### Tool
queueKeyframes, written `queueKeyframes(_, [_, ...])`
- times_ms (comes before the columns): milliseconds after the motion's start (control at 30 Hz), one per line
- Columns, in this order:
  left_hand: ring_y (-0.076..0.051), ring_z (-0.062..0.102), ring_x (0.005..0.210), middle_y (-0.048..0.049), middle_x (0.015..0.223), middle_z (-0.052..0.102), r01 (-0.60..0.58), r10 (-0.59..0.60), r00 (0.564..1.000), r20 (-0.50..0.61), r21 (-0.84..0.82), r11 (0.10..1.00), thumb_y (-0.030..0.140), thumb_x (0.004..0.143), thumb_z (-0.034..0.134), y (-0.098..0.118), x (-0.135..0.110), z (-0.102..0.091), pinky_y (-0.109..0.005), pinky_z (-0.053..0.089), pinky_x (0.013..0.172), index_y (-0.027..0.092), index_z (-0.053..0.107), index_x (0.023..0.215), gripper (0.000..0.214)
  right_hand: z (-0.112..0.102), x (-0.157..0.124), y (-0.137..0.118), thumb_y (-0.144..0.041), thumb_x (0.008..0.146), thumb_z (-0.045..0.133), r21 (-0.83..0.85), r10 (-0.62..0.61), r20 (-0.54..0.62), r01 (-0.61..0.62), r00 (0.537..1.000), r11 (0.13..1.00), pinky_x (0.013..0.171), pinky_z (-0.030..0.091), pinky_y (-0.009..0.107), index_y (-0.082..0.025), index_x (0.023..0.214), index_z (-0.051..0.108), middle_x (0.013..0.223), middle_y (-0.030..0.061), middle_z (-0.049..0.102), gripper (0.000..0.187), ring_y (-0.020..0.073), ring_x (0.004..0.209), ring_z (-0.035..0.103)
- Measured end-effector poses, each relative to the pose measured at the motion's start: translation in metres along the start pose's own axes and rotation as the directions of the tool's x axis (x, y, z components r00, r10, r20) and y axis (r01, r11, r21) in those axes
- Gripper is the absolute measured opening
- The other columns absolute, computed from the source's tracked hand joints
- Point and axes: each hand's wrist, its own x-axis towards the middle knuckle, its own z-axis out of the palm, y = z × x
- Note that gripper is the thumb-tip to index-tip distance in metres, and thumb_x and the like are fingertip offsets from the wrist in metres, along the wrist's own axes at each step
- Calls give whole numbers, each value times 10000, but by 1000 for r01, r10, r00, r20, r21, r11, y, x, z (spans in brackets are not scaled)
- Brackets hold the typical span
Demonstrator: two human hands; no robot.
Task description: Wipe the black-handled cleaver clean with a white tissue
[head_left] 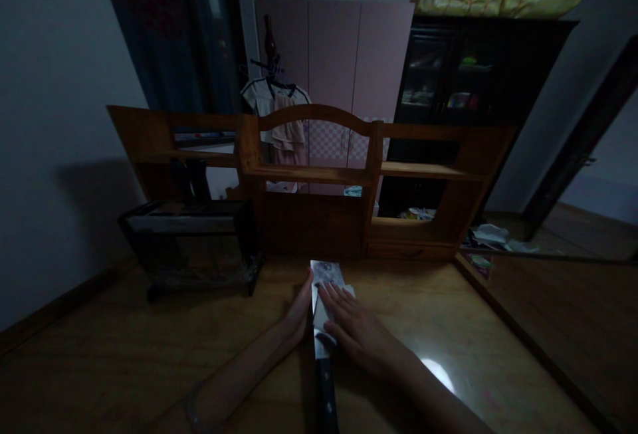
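A knife lies on the wooden desk (pixel 149 354), its black handle (pixel 326 387) toward me and its bright blade (pixel 318 318) pointing away. The blade rests on a pale sheet of paper (pixel 329 274) with a printed far end. My right hand (pixel 356 331) lies flat on the paper just right of the blade, fingers stretched out. On the blade's left side my left hand (pixel 300 314) rests on its edge, fingers straight and touching the paper's border. Neither hand grips the knife handle.
A wooden shelf unit (pixel 319 175) stands along the desk's far edge. A dark rack (pixel 189 241) sits at the back left. The desk's right edge (pixel 523 341) drops to the floor. Behind are a pink wardrobe (pixel 333 55) and a dark cabinet (pixel 478 75).
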Motion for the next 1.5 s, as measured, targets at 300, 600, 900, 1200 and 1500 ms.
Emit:
queueKeyframes(300, [-299, 522, 1271, -212, 1259, 626, -48, 53, 995, 85, -60, 997, 632, 941, 340, 0, 3, 2, -392, 295, 1143, 11, 552, 1301, 749, 4, 1, 21, -503, 1007, 309, -47, 89, -96, -93, 991, 995, 1214, 159, 451, -268, 1544, 91, 1609, 10, 89, 626, 210, 1481, 98])
queueKeyframes(600, [-298, 492, 1299, -184, 1315, 597, -46, 49, 996, 73, -35, 998, 625, 929, 395, 1, 3, 1, -390, 284, 1149, 53, 538, 1336, 716, 6, 4, 45, -481, 1006, 322, -133, 149, -329, -201, 932, 970, 1180, 229, 536, -221, 1546, 131, 1596, 81, 141, 629, 269, 1469, 155])
queueKeyframes(900, [-323, 537, 1254, -217, 1260, 623, 14, -11, 994, -110, 28, 1000, 628, 908, 446, 0, 6, -7, -443, 359, 1097, 42, 503, 1354, 739, 6, 7, -8, -456, 1018, 310, -20, -30, -72, 29, 997, 999, 1210, 87, 500, -315, 1540, 21, 1610, -13, 61, 613, 213, 1484, 45])
queueKeyframes(1200, [-290, 431, 1351, -152, 1373, 557, -31, 31, 999, -11, 49, 998, 601, 934, 415, -1, 2, -1, -416, 239, 1174, 102, 487, 1396, 684, 7, 8, 13, -484, 1018, 265, 2, 99, -128, -100, 987, 995, 1211, 92, 497, -296, 1542, 54, 1612, -14, 53, 595, 216, 1487, 19])
queueKeyframes(1500, [-323, 474, 1312, -181, 1342, 577, -39, 37, 996, 87, 25, 999, 577, 933, 445, -2, 2, 0, -435, 283, 1150, 81, 544, 1341, 650, 16, 5, 38, -500, 1009, 286, 77, 225, -242, -212, 944, 974, 1207, 185, 463, -214, 1547, 73, 1608, 51, 34, 646, 225, 1478, 85])
